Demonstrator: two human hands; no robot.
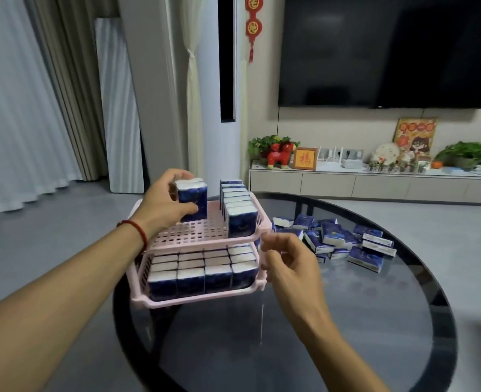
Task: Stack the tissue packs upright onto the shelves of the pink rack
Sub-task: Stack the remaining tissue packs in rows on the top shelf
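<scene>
Left grip (174,199) is clamped around a small clutch of tissue packs (191,200), thumb in front and fingers behind, long axis upright, held just above the bare left side of the pink rack's top shelf (189,232). From this head view the drop lies straight down, well left of the upright row (237,206) along the shelf's right edge. Right grip (286,260) hangs loosely curled and empty by the rack's right corner, nearer the loose pile (344,240) on the bench (290,335).
</scene>
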